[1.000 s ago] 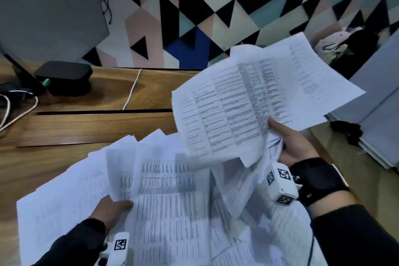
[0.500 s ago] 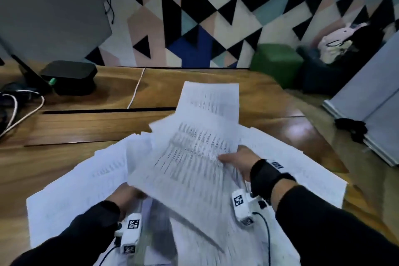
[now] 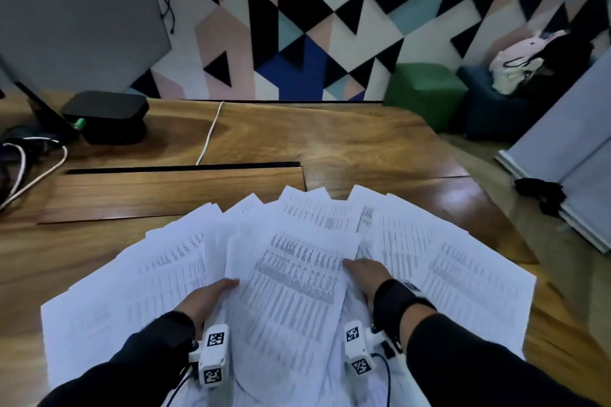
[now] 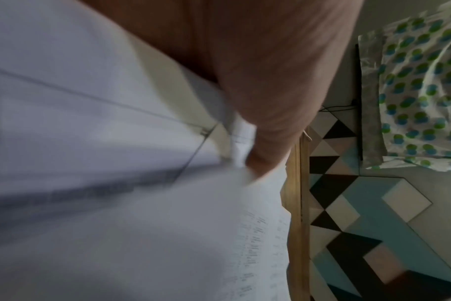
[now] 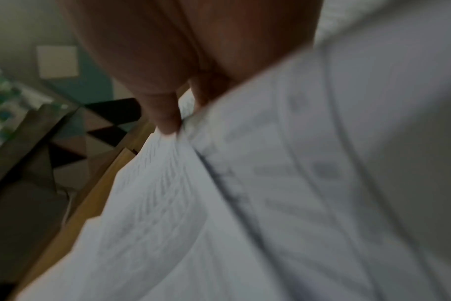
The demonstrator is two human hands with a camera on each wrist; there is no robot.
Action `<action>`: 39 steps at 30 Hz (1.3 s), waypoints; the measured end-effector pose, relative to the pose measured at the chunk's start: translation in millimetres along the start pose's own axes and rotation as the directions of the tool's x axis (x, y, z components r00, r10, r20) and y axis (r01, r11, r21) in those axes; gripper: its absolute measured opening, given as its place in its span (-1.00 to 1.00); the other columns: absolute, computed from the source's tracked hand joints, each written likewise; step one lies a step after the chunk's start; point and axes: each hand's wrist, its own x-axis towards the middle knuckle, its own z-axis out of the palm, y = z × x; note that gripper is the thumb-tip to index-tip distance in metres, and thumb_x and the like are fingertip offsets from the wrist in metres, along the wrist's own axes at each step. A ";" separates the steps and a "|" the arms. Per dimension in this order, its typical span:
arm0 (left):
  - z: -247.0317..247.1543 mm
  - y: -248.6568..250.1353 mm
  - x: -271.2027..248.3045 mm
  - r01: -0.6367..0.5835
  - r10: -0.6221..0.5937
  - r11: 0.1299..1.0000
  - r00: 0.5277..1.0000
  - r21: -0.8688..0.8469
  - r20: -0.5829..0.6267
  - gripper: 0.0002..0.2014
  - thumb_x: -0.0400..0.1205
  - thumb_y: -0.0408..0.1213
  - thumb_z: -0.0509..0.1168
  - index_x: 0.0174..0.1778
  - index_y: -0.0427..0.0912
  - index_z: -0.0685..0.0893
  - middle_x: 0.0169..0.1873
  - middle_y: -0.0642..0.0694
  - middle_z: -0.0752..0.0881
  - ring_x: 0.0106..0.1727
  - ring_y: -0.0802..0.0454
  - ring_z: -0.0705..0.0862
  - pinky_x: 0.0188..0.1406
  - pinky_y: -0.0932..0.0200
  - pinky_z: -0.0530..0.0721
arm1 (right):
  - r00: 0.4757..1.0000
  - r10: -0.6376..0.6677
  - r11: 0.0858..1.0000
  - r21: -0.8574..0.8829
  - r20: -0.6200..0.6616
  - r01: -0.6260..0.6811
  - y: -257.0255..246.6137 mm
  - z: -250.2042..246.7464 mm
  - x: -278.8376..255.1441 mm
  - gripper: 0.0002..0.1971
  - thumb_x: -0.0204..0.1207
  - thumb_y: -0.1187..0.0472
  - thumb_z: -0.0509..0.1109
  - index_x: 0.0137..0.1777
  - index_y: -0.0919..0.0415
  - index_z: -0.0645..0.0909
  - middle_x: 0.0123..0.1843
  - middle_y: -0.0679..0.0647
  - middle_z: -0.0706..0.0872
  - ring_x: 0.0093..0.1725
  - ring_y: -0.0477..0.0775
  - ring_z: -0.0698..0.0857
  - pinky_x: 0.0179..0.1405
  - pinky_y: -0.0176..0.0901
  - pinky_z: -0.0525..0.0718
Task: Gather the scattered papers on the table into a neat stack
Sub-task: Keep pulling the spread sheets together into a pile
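Observation:
Several white printed papers (image 3: 429,261) lie fanned out over the near part of the wooden table (image 3: 330,142). A central bundle of sheets (image 3: 291,294) lies on top of the fan, between my two hands. My left hand (image 3: 218,289) grips its left edge, thumb on top and fingers hidden under the paper. My right hand (image 3: 358,269) grips its right edge the same way. In the blurred left wrist view my left hand (image 4: 260,160) pinches the paper edges. In the right wrist view my right hand (image 5: 178,120) pinches sheets between thumb and a finger.
A black box (image 3: 105,116) and loose cables (image 3: 29,168) sit at the back left. A white cable (image 3: 208,135) runs into a slot (image 3: 182,168) in the table. Beyond the table's right edge stand a green stool (image 3: 426,92) and a grey board (image 3: 575,158).
My right hand has brought a raised bundle of sheets down onto the pile. Both hands now hold the central sheets low over the fan, and the fan looks more drawn together.

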 end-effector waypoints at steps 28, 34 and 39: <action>4.9 10.2 -24.9 -0.098 0.083 0.986 0.990 0.137 0.115 -0.87 0.59 -0.47 0.40 0.01 -0.41 0.71 -0.30 -0.33 0.85 -0.23 -0.27 0.81 -0.19 0.04 0.68 | 0.984 -0.153 0.982 0.128 0.092 0.141 -30.4 -4.0 33.2 -0.65 0.56 -0.14 0.32 -0.15 0.15 0.66 0.04 0.25 0.79 0.00 0.25 0.75 0.17 0.15 0.68; -6.2 18.4 -38.7 -0.123 0.119 0.970 0.992 0.211 0.033 -0.96 0.54 -0.59 0.39 -0.15 -0.52 0.67 -0.75 -0.06 0.71 -0.67 0.04 0.72 -0.47 0.13 0.54 | 0.866 0.214 0.924 -0.193 -0.452 -0.329 56.2 -109.3 8.3 -0.02 0.30 -0.42 0.42 0.54 0.26 0.29 0.53 0.28 0.37 0.42 0.39 0.53 0.30 0.20 0.56; -33.5 13.6 -21.2 -0.099 0.103 0.940 0.995 0.328 0.005 -0.80 0.47 -0.54 0.48 -0.05 -0.59 0.75 -0.52 -0.24 0.82 -0.49 -0.15 0.79 -0.51 0.19 0.62 | 0.782 0.383 0.736 -0.350 -0.491 -0.580 141.7 -171.2 -3.9 0.03 0.02 -0.71 0.22 0.15 0.19 0.71 0.06 0.18 0.74 -0.02 0.22 0.75 -0.11 -0.10 0.67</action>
